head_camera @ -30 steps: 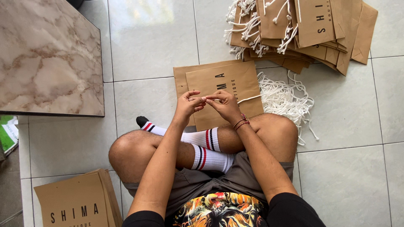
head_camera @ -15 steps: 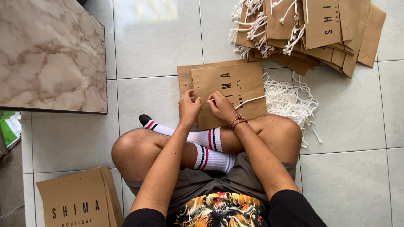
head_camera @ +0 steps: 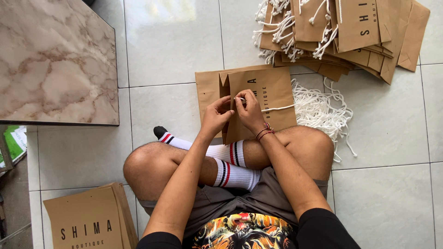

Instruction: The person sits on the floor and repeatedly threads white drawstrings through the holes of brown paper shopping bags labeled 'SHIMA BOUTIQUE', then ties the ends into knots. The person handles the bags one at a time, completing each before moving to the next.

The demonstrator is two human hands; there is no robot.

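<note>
Your left hand (head_camera: pixel 216 115) and right hand (head_camera: pixel 249 109) meet just above your crossed legs, at the near edge of a flat brown paper bag (head_camera: pixel 263 99) that lies on the floor (head_camera: pixel 170 60). The fingers of both hands are pressed together and pinch the end of a white cord (head_camera: pixel 277 109) at the bag's upper panel. The left hand also touches the bag's folded side. The cord leaves your right hand, runs sideways over the bag face to the right, and ends at a loose heap of white cords (head_camera: pixel 320 110) lying on the floor just beyond the bag's right edge.

A second flat bag (head_camera: pixel 207 87) lies under the first; its edge shows to the left of your left hand. You wear red bands (head_camera: pixel 265 133) on the right wrist.

Beyond your hands and to the right, well apart from them, a stack of finished bags (head_camera: pixel 350 32) lies fanned out on the floor, with white cord handles showing among them. Far to the left of your left hand stands a marble tabletop (head_camera: pixel 55 60). Near your left knee, behind the left hand, a pile of brown bags (head_camera: pixel 87 219) rests on the floor. Your striped white socks (head_camera: pixel 230 166) lie directly below both hands.
</note>
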